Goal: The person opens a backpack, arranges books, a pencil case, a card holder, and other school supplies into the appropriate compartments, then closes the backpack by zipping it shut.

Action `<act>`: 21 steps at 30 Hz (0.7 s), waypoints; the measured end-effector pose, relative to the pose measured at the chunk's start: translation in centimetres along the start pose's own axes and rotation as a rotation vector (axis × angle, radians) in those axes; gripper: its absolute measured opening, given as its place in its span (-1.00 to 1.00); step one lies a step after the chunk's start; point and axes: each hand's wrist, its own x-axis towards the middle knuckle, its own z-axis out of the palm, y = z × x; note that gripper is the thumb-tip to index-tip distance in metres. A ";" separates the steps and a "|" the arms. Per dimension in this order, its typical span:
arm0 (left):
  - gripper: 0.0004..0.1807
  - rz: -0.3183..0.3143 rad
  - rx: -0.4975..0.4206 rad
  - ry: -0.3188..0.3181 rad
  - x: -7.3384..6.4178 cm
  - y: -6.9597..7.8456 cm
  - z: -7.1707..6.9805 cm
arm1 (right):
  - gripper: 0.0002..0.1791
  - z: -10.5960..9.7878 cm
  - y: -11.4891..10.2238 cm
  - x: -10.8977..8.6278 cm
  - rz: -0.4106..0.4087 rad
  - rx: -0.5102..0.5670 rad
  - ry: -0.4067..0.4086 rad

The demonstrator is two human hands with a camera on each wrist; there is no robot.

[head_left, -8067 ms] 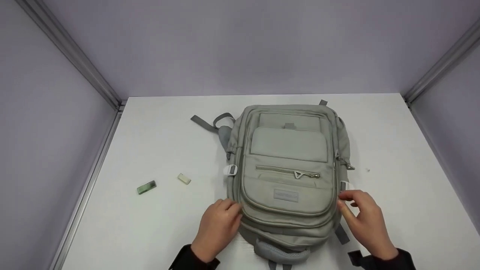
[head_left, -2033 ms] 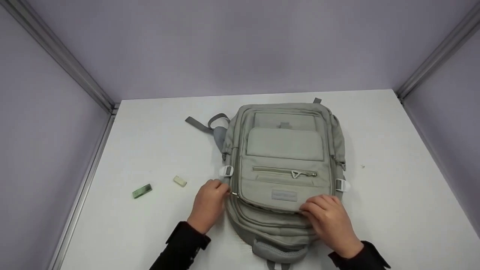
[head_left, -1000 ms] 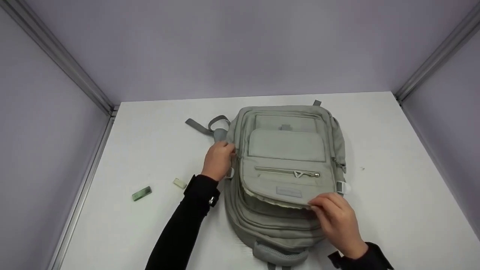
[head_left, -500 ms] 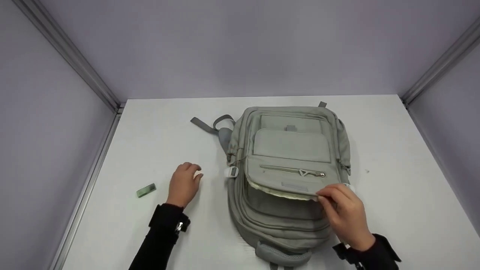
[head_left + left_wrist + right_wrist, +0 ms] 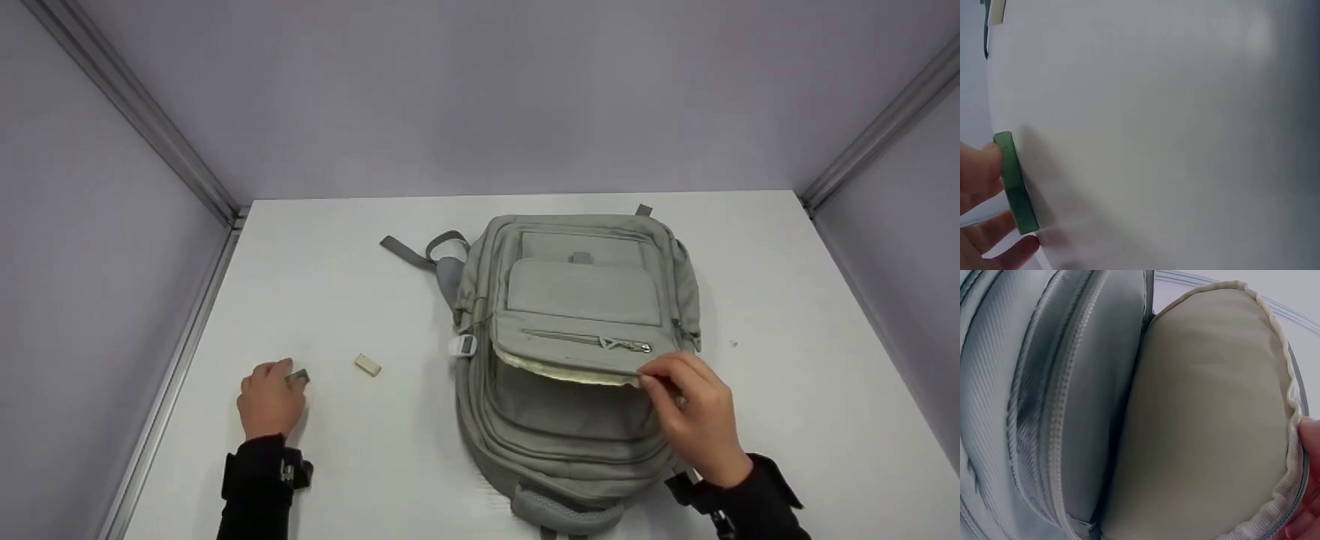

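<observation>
A grey-green backpack [image 5: 585, 292] lies flat with its front pocket unzipped. My right hand [image 5: 697, 416] pinches the edge of the pocket flap [image 5: 555, 352] and holds it raised. In the right wrist view, the flap's beige lining [image 5: 1207, 410] and the pocket's zipper teeth [image 5: 1061, 422] show. At the left of the table my left hand [image 5: 270, 405] pinches a small green rectangular block [image 5: 1015, 185] between thumb and fingers, close to the tabletop. A smaller cream block [image 5: 367, 365] lies apart, between that hand and the backpack.
The white table [image 5: 322, 277] has pale walls at its back and sides. A grey strap [image 5: 407, 252] sticks out left of the backpack, above a white buckle [image 5: 463, 345]. The padded top handle [image 5: 566, 512] lies toward the near edge. A tiny pale speck [image 5: 734, 343] is on the right.
My left hand unzipped the pocket up its left side, left the backpack, passed over the cream block and took hold of the green block. My right hand has lifted the flap higher.
</observation>
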 end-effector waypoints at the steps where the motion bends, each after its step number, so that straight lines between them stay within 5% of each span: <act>1: -0.53 0.003 -0.006 0.004 -0.1 -0.2 0.0 | -0.70 0.0 0.0 0.0 0.002 -0.002 0.000; 7: -0.67 0.027 0.002 0.015 -0.9 -0.2 -0.1 | -0.73 0.0 0.2 0.1 0.011 -0.002 0.009; 11: -0.70 0.080 0.005 0.015 -1.7 1.1 -0.4 | -0.72 0.1 0.3 0.4 -0.001 0.009 0.016; 16: -0.74 0.235 -0.075 0.059 -3.9 6.0 -0.3 | -0.72 0.0 0.3 1.1 -0.004 0.000 0.030; 21: -0.78 0.543 -0.158 0.134 -7.4 13.1 0.1 | -0.74 -0.1 0.3 1.8 -0.007 -0.011 0.039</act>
